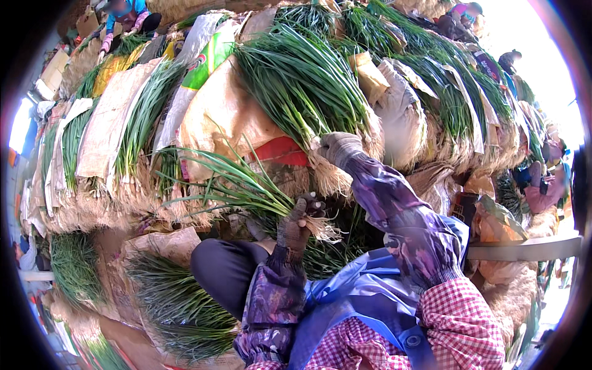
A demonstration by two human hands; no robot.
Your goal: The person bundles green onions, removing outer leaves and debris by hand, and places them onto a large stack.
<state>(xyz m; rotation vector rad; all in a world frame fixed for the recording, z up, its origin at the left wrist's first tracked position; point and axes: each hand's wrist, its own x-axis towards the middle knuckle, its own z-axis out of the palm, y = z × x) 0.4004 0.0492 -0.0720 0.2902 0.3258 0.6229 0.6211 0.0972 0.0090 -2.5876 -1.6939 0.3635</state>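
Note:
My left hand [297, 221], in a dirty worn glove, is closed around a small bunch of scallions [246, 185]. Their green leaves fan out to the upper left, and pale roots hang out on the right of the fist. Farther forward, my right hand [341, 150], in a grey glove, is closed at the white stalks of a large scallion bundle [302, 80]. That bundle lies on the pile with its leaves pointing away and its roots [330, 176] toward me. The right fingertips are partly hidden by the hand itself.
Long rows of scallions [148, 111] lie ahead, separated by tan sacking [225, 108]. More leaves [179, 302] lie at lower left, beside my bent knee [225, 271]. A pale bar [524, 248] stands at right. Other people work at far left [129, 15] and right [546, 185].

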